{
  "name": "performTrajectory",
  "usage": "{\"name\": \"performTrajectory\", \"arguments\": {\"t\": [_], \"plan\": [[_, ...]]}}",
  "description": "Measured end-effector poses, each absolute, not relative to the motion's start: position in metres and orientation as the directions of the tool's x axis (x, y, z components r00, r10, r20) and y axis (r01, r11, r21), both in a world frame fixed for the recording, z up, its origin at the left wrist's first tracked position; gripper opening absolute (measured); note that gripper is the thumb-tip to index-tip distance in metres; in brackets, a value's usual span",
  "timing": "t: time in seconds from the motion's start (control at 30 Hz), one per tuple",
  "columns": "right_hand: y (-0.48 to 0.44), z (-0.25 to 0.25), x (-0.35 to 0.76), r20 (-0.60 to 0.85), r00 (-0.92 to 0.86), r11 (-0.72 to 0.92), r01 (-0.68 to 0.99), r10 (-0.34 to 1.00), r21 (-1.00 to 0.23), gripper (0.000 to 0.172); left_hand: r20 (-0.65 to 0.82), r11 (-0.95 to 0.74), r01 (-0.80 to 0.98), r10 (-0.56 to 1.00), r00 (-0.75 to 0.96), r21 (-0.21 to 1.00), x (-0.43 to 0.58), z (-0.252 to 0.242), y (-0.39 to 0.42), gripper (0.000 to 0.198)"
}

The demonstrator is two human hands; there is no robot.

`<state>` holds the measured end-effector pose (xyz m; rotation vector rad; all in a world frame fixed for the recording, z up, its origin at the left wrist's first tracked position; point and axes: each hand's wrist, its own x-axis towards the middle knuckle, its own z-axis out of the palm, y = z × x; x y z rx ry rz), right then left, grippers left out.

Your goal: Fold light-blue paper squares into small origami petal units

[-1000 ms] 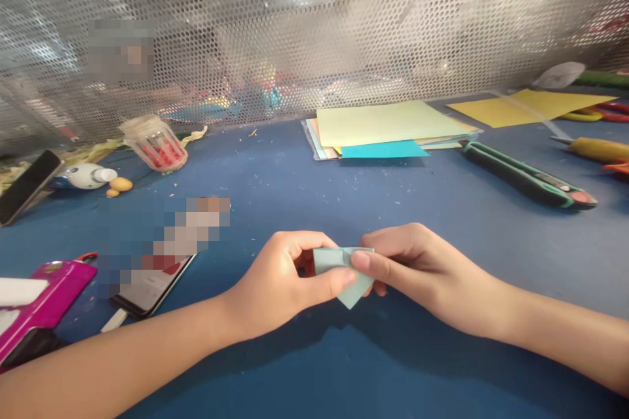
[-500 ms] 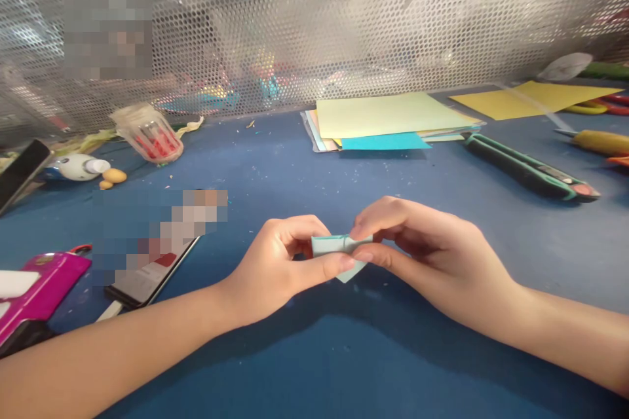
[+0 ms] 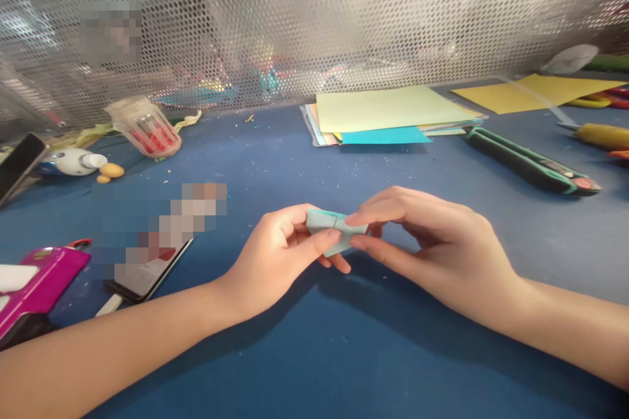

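Note:
A small folded piece of light blue paper (image 3: 322, 220) is held between both hands, above the blue tabletop (image 3: 295, 360). My left hand (image 3: 282, 245) grips its left side, thumb across the front and fingers behind; some fingertips show below the paper. My right hand (image 3: 432, 236) pinches the paper's right end between thumb and index finger. A crease or seam runs down near the middle of its upper band. The paper's back side and parts of its lower edge are hidden by the fingers.
Coloured paper sheets (image 3: 383, 108) lie stacked behind my hands. To the right are a utility knife (image 3: 531, 160) and a yellow sheet (image 3: 535, 93). A phone (image 3: 142, 275), a magenta tool (image 3: 54, 281) and a plastic jar (image 3: 145, 127) are at left. A perforated metal panel (image 3: 344, 13) stands behind.
Both hands have raised the folded paper slightly, and its front has tilted so more of the upper band shows. Left fingertips now appear beneath it. The camera view has shifted a little.

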<state>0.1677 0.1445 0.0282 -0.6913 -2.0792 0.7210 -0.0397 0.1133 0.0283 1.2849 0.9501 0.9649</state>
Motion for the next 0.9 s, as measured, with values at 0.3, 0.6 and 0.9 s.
{"name": "performTrajectory", "arguments": {"t": [0.3, 0.6, 0.9], "plan": [[0.1406, 0.0294, 0.1705, 0.661, -0.499, 0.827, 0.292, 0.560, -0.480, 0.021, -0.102, 0.154, -0.114, 0.924, 0.369, 0.981, -0.0417, 0.0330, 0.1134, 0.010], [0.1421, 0.0359, 0.1704, 0.699, -0.519, 0.866, 0.210, 0.493, -0.454, 0.015, -0.103, 0.181, -0.163, 0.913, 0.396, 0.970, -0.0433, 0.0315, 0.1161, 0.008], [0.1473, 0.0326, 0.1744, 0.669, -0.572, 0.870, 0.191, 0.474, -0.454, 0.013, -0.073, 0.154, -0.166, 0.908, 0.413, 0.974, -0.0467, 0.0298, 0.1166, 0.024]]}}
